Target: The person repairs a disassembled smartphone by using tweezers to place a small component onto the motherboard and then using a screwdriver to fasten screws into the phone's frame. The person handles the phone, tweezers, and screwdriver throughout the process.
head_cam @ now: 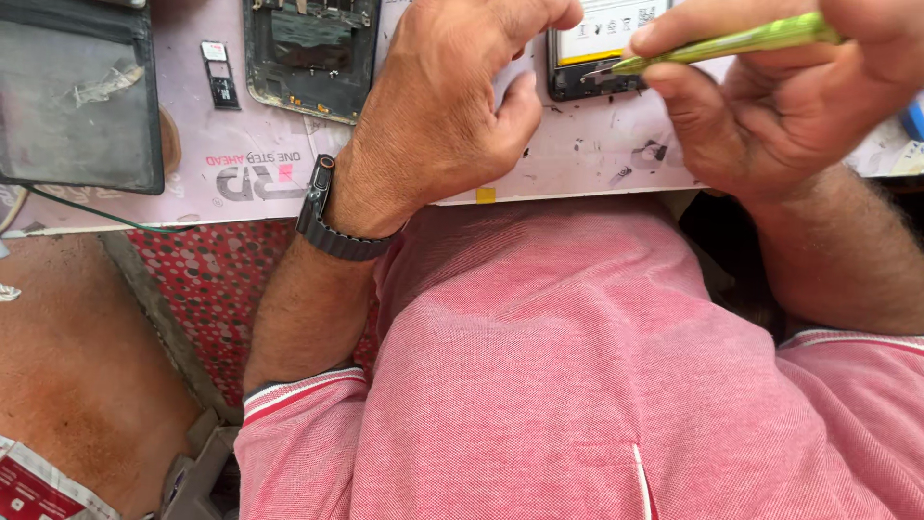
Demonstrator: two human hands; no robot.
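Looking down: pink polo shirt fills the near half of the view, both bare forearms coming out of its striped sleeves.
Left wrist: dark band watch strapped on, sitting right at the near edge of the counter.
Left hand: left hand curled up, knuckles up, fingers bent down onto the near-left corner of the opened phone; thumb tucked alongside. It is pressing on the phone rather than wrapped around it.
Right hand: right hand closed in a pinch on a green tool, thumb below, forefinger on top.
Tool tip: thin metal point touching the lower edge of the phone, just beside the left thumb.
Phone: lies on the pale mat at the far centre of the counter, back cover off, a white-labelled battery showing inside the dark frame.
Farther left: a second phone frame, stripped and dark, lying flat, well apart from the hands.
Beside it: a small sim tray on the mat.
Far left corner: a dark screen panel with a scuffed surface, a thin green wire running out beneath it.
Below the counter: red dotted surface, left of the arm.
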